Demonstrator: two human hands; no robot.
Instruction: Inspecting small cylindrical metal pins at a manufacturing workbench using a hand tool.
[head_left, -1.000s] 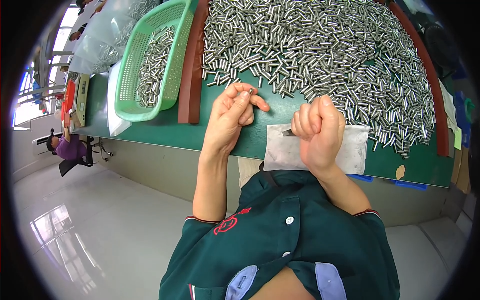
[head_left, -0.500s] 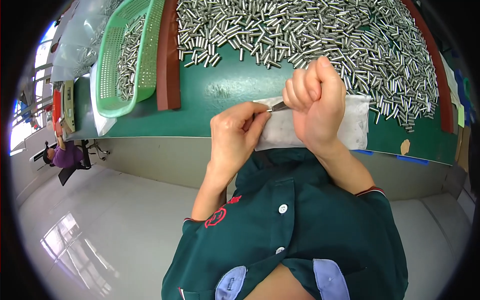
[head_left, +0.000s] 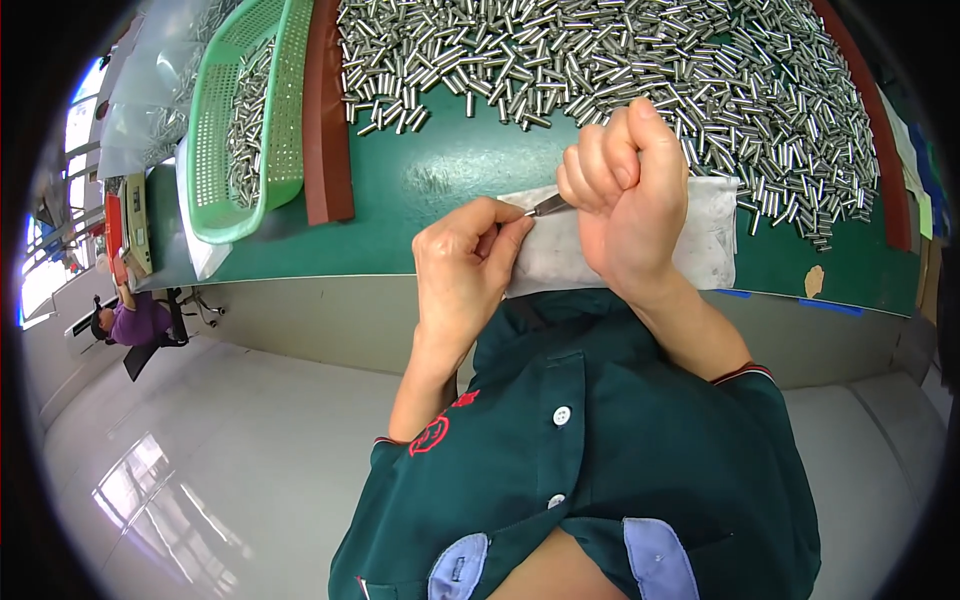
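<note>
Over a white cloth point(head_left: 700, 240) at the near edge of the green table, my two hands meet. My left hand point(head_left: 462, 260) is closed, thumb and forefinger pinching a small metal pin point(head_left: 528, 213), mostly hidden by the fingertips. My right hand point(head_left: 635, 195) is curled in a fist around a slim metal tool with a tapered tip point(head_left: 550, 205); its handle is hidden in the palm. The tool's tip points left and meets the pin's end at my left fingertips. Beyond my hands spreads a large heap of short shiny metal pins point(head_left: 590, 60).
A green perforated basket point(head_left: 225, 215) with more pins stands left of a dark red strip point(head_left: 328, 150). Another red strip point(head_left: 895, 210) bounds the heap at right. Clear plastic bags point(head_left: 145, 90) and a red-and-cream device point(head_left: 135, 225) lie far left. A person in purple point(head_left: 140, 320) sits beyond.
The view has shifted slightly. My hands keep the same grips, and the tool's tip still meets my left fingertips, with a little more of the tool showing.
</note>
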